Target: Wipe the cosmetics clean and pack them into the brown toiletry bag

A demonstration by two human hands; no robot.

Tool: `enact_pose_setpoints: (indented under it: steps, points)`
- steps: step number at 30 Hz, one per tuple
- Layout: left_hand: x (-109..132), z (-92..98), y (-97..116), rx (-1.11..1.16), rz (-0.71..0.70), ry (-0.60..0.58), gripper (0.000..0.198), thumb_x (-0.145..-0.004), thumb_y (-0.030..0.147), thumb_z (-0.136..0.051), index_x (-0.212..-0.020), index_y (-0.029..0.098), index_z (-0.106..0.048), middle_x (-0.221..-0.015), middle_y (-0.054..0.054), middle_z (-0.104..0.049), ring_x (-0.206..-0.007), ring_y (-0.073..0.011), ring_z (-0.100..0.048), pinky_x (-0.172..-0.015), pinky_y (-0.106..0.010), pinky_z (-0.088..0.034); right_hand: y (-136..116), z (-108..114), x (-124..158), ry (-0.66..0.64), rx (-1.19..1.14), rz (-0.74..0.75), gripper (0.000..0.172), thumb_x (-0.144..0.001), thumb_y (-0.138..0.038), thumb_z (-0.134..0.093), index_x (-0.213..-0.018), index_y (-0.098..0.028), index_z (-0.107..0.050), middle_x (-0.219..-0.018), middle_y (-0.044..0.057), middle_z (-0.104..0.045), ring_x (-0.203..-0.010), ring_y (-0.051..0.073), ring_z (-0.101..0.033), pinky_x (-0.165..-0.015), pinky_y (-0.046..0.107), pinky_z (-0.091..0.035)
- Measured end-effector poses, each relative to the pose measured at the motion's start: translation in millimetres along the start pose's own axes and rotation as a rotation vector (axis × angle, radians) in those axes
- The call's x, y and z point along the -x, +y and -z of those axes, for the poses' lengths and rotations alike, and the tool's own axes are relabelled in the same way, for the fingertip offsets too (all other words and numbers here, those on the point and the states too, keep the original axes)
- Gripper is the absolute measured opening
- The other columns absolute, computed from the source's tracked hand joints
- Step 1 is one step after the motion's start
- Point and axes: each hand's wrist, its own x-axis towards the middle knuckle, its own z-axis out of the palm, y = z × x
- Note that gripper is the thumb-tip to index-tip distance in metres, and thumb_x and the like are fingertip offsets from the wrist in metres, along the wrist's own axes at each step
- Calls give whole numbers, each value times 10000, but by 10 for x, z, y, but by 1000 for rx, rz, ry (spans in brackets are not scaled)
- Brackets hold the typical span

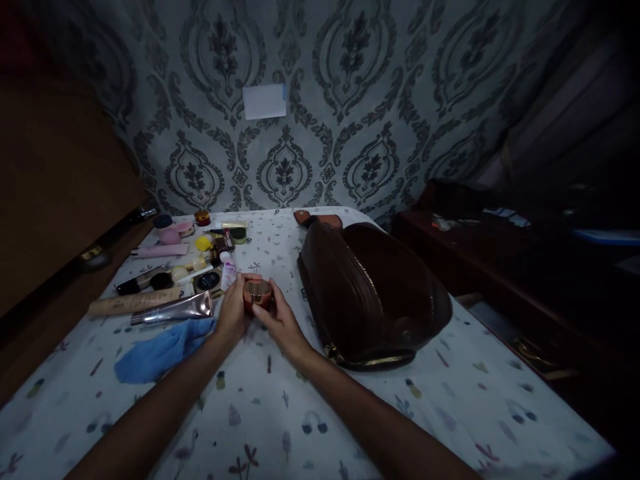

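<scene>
In a dim room, a bench (280,440) draped in printed white fabric holds a spread of cosmetics. A person's left hand (233,308) and right hand (283,323) close around a small copper-coloured jar (257,293), gripping it from either side just above the bench, near its middle. A crumpled blue cloth (155,353) lies beside the left forearm, a silver tube (173,309) just beyond; a brown bag (340,300) sits to the right, seemingly unzipped. Handling of the jar appears under way; the tubes and an amber jar (202,218) farther back lie outside the bag, untouched. Patterned wallpaper (285,170) rises behind.
</scene>
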Motion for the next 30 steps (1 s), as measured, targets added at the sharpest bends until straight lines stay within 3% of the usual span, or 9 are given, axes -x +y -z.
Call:
enact_pose_setpoints:
  steps: [4,6,10,15,19,21,24,27,30]
  points:
    - [30,10,45,-136,-34,-81,564,-827,718,-536,-980,183,-628,-831,-39,-703,-750,-187,-676,-710,-305,-531,-105,5,-22,-10,62,104,487,-785,-412,-731,-1223,-219,-641,-1235,54,-696,-1190,239,-621,-1093,399,-446]
    - [28,25,88,-231,-53,-173,541,-768,673,-646,-1013,193,-600,-866,-27,-686,-806,-187,-665,-746,-300,-521,-112,8,-52,10,64,125,376,-769,-376,-729,-1109,-222,-681,-1117,38,-730,-1086,232,-660,-1024,383,-491]
    - [31,40,127,-363,-65,-252,571,-620,500,-812,-1030,200,-550,-877,-10,-660,-818,-185,-643,-766,-300,-514,-34,14,-91,120,69,127,433,-661,-292,-773,-1079,-229,-675,-1062,29,-732,-972,216,-676,-919,356,-532]
    - [75,-8,121,-460,-107,-249,509,-749,549,-672,-1088,195,-536,-989,-56,-656,-976,-230,-647,-899,-367,-508,-2,59,-115,192,108,111,553,-563,-258,-818,-1090,-231,-656,-947,-4,-717,-866,178,-649,-836,319,-533]
    - [187,34,425,-778,-178,-333,585,-905,572,-461,-1345,187,-434,-1300,-151,-589,-1218,-275,-573,-1052,-453,-437,-117,80,-106,99,-52,-7,498,-601,-304,-838,-1063,-222,-670,-906,-6,-714,-845,164,-653,-782,289,-542]
    - [316,212,654,-1064,-305,-300,588,-924,557,-466,-1397,209,-433,-1411,-154,-523,-1320,-300,-489,-1095,-488,-391,-166,63,-87,107,-195,-60,459,-618,-337,-850,-1024,-223,-670,-961,5,-716,-869,168,-664,-740,275,-551]
    - [600,715,874,-1498,-497,-306,442,-941,510,-472,-1292,270,-593,-1339,-118,-587,-1301,-347,-477,-1090,-562,-358,-196,24,-61,104,-414,-142,445,-622,-365,-875,-981,-230,-649,-991,6,-718,-835,165,-678,-665,263,-557]
    - [907,1288,856,-1757,-464,-203,438,-920,513,-476,-1265,300,-640,-1341,-135,-588,-1205,-391,-535,-914,-565,-475,-197,2,-51,60,-546,-235,387,-677,-390,-860,-951,-220,-646,-908,10,-729,-736,139,-668,-611,236,-545]
    - [1124,1627,771,-1756,-374,-133,433,-959,462,-402,-1302,304,-613,-1110,-99,-665,-987,-291,-646,-783,-413,-535,-196,-3,-50,52,-625,-320,333,-710,-377,-846,-929,-206,-662,-854,15,-736,-675,124,-647,-572,215,-528]
